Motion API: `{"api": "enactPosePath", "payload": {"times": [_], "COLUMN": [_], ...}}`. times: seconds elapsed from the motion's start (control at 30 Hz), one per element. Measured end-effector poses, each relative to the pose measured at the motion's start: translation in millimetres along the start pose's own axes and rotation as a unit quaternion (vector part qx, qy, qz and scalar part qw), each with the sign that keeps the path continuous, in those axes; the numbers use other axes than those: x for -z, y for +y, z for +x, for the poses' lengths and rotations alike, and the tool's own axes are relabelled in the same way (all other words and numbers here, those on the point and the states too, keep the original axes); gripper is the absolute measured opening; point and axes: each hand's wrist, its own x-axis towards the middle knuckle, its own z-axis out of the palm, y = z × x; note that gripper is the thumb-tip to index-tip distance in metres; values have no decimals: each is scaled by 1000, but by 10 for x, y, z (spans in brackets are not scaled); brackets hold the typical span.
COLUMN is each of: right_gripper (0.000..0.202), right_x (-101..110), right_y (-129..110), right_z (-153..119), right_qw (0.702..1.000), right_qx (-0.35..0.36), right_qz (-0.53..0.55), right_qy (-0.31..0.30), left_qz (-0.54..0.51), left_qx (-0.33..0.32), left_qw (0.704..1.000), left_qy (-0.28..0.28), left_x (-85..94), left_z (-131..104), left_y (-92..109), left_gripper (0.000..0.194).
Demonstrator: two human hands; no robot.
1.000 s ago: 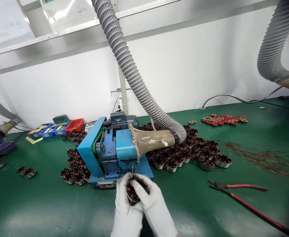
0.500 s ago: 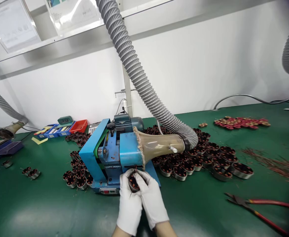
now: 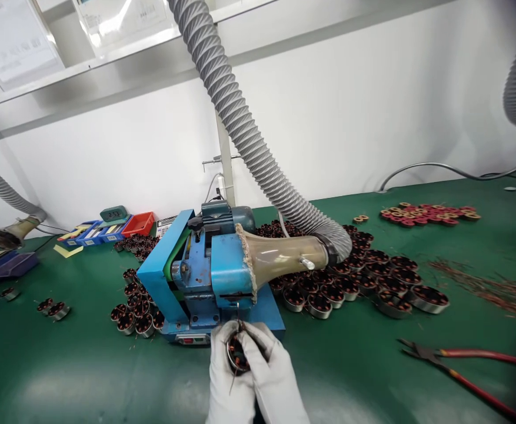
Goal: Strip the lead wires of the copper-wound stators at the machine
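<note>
Both hands wear white gloves. My left hand (image 3: 227,377) grips the left side of a round metal ring with copper windings (image 3: 236,352), tilted up with its open face showing. My right hand (image 3: 269,371) is closed on the ring's right side, fingers near the wire ends at its top. Thin wires stick up from the ring, and one hangs below it. Just beyond the hands stands a blue machine (image 3: 233,268) with a translucent funnel (image 3: 284,257) on its right side. The ring is apart from the machine's blue cover.
Many similar wound rings (image 3: 319,305) lie right of and behind the machine, more (image 3: 126,323) at its left. Red-handled cutters (image 3: 429,353), loose wire pieces (image 3: 482,285) and red rings (image 3: 429,214) lie to the right. A grey hose (image 3: 240,106) hangs above.
Both hands have drawn the wound ring down and back, away from the machine's blue cover. The ring's open face now shows more. The whole view has shifted slightly.
</note>
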Motion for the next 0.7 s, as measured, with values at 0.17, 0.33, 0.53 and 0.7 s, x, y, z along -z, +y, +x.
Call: {"api": "enactPosePath", "payload": {"times": [0.17,0.33,0.53,0.7], "right_gripper": [25,28,28,19], "right_x": [-24,-51,-8,81], "right_y": [43,31,-8,-98], "right_z": [151,339,204,-63], "right_qw": [999,998,999,999], "right_qx": [-22,-23,-22,26], "right_qz": [31,43,39,12], "right_qy": [10,29,27,-28], "left_qz": [-11,-30,-8,115], "left_qx": [13,9,30,-70], "left_qw": [1000,999,999,990], "left_qy": [-10,-23,-21,48], "left_x": [-61,-155,-99,50], "left_z": [133,325,161,-142], "left_y": [-32,25,155,131], "left_gripper": [46,45,42,48]}}
